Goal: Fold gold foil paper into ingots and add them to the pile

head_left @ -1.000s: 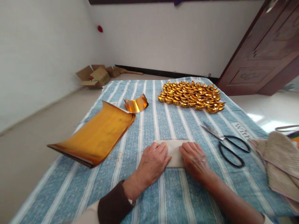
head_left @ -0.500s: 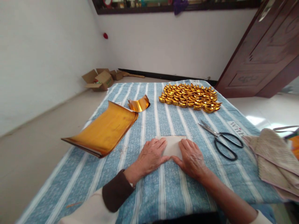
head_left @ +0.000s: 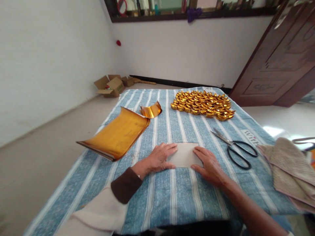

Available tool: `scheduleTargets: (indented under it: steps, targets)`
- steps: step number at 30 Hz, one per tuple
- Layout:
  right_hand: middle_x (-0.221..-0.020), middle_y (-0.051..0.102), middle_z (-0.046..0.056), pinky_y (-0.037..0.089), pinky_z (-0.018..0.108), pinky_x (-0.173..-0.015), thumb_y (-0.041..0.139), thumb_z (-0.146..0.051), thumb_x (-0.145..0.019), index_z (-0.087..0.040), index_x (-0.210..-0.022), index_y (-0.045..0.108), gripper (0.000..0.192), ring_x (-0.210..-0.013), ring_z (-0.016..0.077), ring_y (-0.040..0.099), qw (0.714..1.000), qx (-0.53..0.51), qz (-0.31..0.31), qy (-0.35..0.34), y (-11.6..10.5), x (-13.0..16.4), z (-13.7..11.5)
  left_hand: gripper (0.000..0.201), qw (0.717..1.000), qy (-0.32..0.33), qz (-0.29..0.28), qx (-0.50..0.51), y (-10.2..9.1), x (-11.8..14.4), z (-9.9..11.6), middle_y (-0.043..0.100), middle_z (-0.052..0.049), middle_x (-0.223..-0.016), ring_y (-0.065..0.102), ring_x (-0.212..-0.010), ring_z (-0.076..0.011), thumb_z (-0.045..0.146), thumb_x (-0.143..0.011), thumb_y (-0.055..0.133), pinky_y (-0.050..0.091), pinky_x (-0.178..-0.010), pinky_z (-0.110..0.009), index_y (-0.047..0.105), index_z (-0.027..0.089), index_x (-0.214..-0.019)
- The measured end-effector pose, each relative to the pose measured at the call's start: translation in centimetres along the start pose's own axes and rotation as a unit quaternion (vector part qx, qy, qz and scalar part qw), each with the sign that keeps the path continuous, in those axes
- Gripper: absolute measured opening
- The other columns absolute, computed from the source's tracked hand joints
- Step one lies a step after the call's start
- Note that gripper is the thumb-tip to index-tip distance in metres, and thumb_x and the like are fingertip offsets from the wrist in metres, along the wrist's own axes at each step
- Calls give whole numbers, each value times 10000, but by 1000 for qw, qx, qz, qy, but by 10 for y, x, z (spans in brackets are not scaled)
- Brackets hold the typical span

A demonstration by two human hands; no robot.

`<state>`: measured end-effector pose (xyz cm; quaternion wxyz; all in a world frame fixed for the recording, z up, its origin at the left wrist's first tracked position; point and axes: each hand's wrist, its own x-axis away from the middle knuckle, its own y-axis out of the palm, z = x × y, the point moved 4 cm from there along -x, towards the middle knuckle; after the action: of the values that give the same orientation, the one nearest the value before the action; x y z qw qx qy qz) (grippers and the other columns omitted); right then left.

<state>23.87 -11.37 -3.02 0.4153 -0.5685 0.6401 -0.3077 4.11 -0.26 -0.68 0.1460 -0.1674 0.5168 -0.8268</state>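
Note:
A folded pale paper sheet (head_left: 185,154) lies flat on the blue striped cloth (head_left: 172,196). My left hand (head_left: 158,158) presses its left edge with spread fingers. On the sheet's right edge rests my right hand (head_left: 209,164), fingers flat. Neither hand lifts the paper.
A stack of gold foil sheets (head_left: 118,134) curls at the left, with a small curled gold piece (head_left: 151,110) behind it. Several folded gold ingots (head_left: 203,105) sit at the back. Black scissors (head_left: 236,149) lie to the right, beige cloths (head_left: 290,170) beyond them. Cardboard boxes (head_left: 110,86) stand on the floor.
My hands have slid apart from the middle of the paper toward its left and right edges, showing more of the sheet. The view has tilted upward a little.

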Motion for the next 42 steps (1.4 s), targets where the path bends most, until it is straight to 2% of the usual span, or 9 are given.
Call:
scheduleTargets:
  steps: [5,9,15,18,21,25,30,35,42]
  targets:
    - [-1424,468,162,346,522,-1086,662,-275,-743,-164,-1217,632,487,-1304,338,441,999,-26,0,26,-4,6,16,805,997,11,-48,53,-4,-3,-9,323,-144,-1548,300,-1400,-348,538,-785,680,147,-1138,-494,404,175,-1448]
    - [-1437,447,160,340,541,-1082,663,-263,-732,-199,-1187,665,459,-1319,344,430,998,-51,-5,45,-10,10,28,820,994,39,-69,78,-8,-6,-13,313,-129,-1556,299,-1405,-346,537,-751,706,145,-1139,-500,411,222,-1447]
    - [-1381,517,128,369,526,-1075,616,-190,-718,-212,-1091,700,383,-1288,306,485,992,-111,4,55,-20,16,37,787,992,54,-55,97,-15,-5,-15,359,-134,-1532,366,-1366,-346,417,-696,755,229,-1107,-506,472,232,-1406]
    - [-1275,603,127,412,497,-1050,569,-242,-785,-191,-1069,695,315,-1208,281,561,987,-131,52,75,-27,20,36,751,993,49,-54,98,-20,-4,-12,406,-140,-1504,412,-1333,-342,379,-664,773,277,-1088,-482,531,212,-1356]
    - [-1120,676,115,475,461,-980,526,-307,-847,-181,-1007,693,263,-1081,263,630,984,-120,101,83,-31,24,31,545,994,35,-22,101,-27,-9,-6,538,-118,-1395,517,-1236,-287,356,-731,718,351,-1042,-402,614,193,-1240]
    - [-1040,699,110,503,415,-922,504,-302,-871,-175,-957,683,236,-1007,247,645,988,-67,128,53,-30,22,26,331,998,-32,42,-22,-36,-27,3,658,-74,-1125,582,-1063,-242,377,-770,671,407,-947,-330,664,179,-1035]
    - [-1005,694,134,489,419,-867,479,-296,-893,-153,-964,677,254,-969,280,634,972,124,167,109,-46,15,45,304,992,-90,35,-75,-39,-48,12,646,-95,-976,576,-966,-288,380,-711,681,436,-829,-359,671,173,-934]
    - [-920,686,176,461,424,-747,484,-343,-891,-128,-1007,680,313,-892,332,631,924,281,93,243,-70,11,77,296,990,-130,1,-62,-43,-62,7,644,-43,-851,593,-867,-256,402,-590,760,420,-710,-298,679,210,-801]
    - [-870,685,139,445,369,-674,517,-353,-836,-176,-862,716,268,-830,291,647,921,280,65,264,-71,4,88,202,987,-155,-30,31,-35,-70,-5,600,16,-649,570,-679,-197,307,-513,761,354,-582,-265,642,200,-637]
